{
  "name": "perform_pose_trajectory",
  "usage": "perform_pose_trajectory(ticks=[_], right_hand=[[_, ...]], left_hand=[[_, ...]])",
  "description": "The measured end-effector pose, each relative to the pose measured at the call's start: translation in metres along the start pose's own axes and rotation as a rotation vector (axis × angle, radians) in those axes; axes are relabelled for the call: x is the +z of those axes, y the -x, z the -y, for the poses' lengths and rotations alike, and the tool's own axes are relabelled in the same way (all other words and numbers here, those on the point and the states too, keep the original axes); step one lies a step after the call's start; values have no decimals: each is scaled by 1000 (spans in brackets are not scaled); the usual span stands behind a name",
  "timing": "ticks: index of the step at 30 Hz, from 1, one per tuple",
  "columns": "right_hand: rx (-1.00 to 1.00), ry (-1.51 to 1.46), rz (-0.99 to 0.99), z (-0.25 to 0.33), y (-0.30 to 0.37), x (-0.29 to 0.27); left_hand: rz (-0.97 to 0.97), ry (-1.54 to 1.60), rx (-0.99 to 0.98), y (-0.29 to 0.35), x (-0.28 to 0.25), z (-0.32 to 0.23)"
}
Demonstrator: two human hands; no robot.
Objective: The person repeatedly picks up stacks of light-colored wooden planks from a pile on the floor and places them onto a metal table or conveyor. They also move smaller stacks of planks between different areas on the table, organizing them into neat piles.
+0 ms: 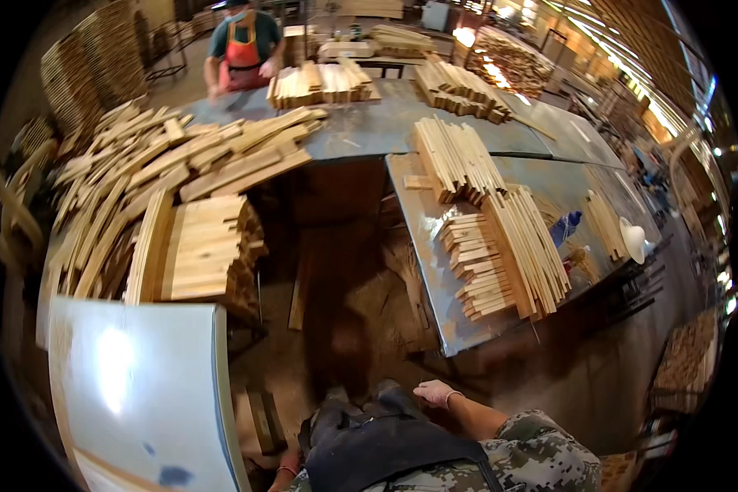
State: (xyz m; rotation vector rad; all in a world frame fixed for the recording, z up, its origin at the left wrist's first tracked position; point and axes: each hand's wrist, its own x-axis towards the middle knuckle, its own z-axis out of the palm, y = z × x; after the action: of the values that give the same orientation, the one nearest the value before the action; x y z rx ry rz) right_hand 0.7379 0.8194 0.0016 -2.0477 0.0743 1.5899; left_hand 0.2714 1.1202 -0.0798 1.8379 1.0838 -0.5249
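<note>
My right hand (pixel 436 394), in a pale glove, hangs below the near edge of the right-hand metal table (pixel 459 340). Its fingers are loosely bent, and I see nothing held in them. My left hand (pixel 287 466) shows only in part at the lower edge, beside the pale smooth-topped table (pixel 139 385); its fingers are hidden. On the right table lie a row of short wooden strips (pixel 477 266), a bundle of longer strips (pixel 533 250) and another stack of strips (pixel 457 160). At left, a neat stack of boards (pixel 201 254) stands next to a loose heap of wooden slats (pixel 148 168).
Across the far table (pixel 357 135), a person in a red apron (pixel 242 53) stands beside bundled strips (pixel 320 84). A blue bottle (pixel 566 225) and a white rounded object (pixel 632 239) sit on the right table. Loose wood pieces (pixel 301 291) lie on the floor between tables.
</note>
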Motion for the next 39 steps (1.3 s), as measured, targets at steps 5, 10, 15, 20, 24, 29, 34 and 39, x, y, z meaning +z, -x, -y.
perform_pose_trajectory(ticks=[5, 10, 15, 20, 24, 29, 34, 39], right_hand=[[-195, -4, -145, 117, -11, -18], [-119, -131, -73, 202, -47, -44], [-133, -142, -57, 281, -116, -110], [-233, -27, -98, 398, -185, -204], [-291, 72, -168, 491, -220, -279], [-313, -91, -179, 584, -260, -344], [-276, -360, -27, 646, -295, -378], [-266, -414, -4, 725, -332, -430]], left_hand=[[87, 507, -320, -113, -112, -82], [9, 783, -474, -243, -198, -203], [150, 730, -327, -361, -241, -299], [133, 353, -311, -427, -268, -377], [94, 14, -167, -485, -298, -439], [25, 88, -3, -588, -344, -561], [-189, 113, 629, -633, -394, -741], [130, 377, 202, -706, -443, -914]])
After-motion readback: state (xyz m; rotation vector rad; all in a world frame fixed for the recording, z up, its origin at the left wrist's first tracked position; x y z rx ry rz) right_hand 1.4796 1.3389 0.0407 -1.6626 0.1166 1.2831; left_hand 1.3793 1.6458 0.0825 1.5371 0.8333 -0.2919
